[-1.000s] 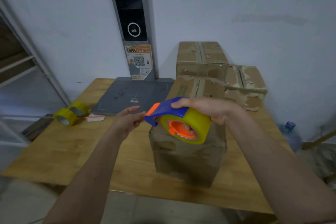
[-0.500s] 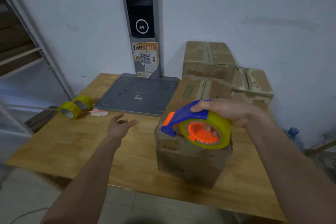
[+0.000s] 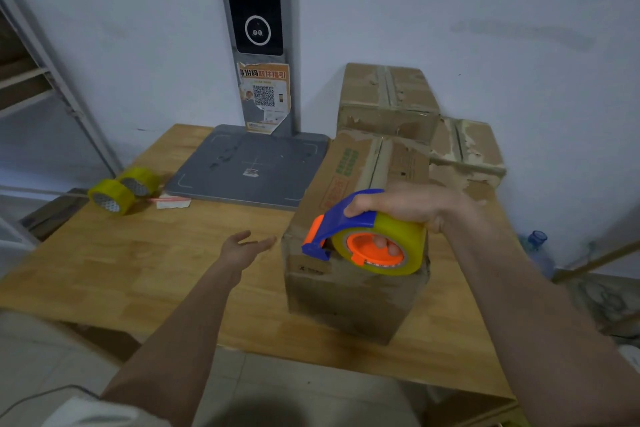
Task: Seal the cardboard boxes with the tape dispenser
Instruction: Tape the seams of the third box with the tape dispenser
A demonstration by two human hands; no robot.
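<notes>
Wooden surface (image 3: 114,270). Near cardboard box (image 3: 349,284) stands at its front edge; two more boxes (image 3: 388,97) behind, by the wall. Tape dispenser (image 3: 363,236) over the near box's front top edge, right hand (image 3: 401,208) grip curled round it. Left hand (image 3: 242,248) grip spread, holding nothing, just left of the box.

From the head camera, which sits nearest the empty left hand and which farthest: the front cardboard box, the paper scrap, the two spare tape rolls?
From the left hand:
1. Front cardboard box, just to its right.
2. Paper scrap, behind it to the left.
3. Spare tape rolls, farther left at the table's edge.
</notes>
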